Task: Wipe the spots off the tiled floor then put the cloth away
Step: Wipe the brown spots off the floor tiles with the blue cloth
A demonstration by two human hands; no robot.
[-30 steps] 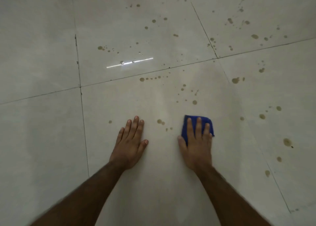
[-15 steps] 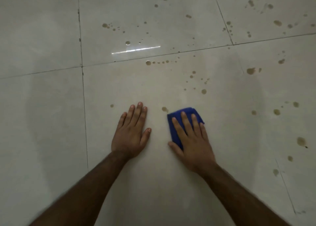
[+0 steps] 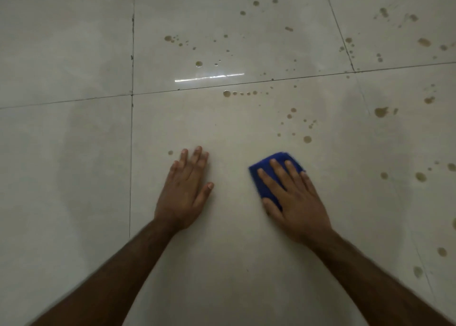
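A folded blue cloth [image 3: 265, 175] lies on the pale tiled floor [image 3: 234, 264], pressed flat under my right hand [image 3: 293, 197], whose spread fingers cover most of it. My left hand [image 3: 185, 190] rests palm down on the same tile, to the left of the cloth and apart from it, holding nothing. Several brown spots dot the floor: one small spot [image 3: 170, 152] just left of my left fingertips, a round spot [image 3: 307, 139] beyond the cloth, a row of spots [image 3: 227, 93] near the grout line, and several more to the right [image 3: 420, 176].
Dark grout lines [image 3: 131, 153] divide the large tiles. A bright streak of reflected light [image 3: 209, 77] lies on the far tile. More brown spots spread across the far tiles [image 3: 424, 42] and the near right edge [image 3: 441, 251].
My right hand slid the cloth to the left, over the spots between my hands, which no longer show. My left hand stayed planted. The view shifted slightly forward.
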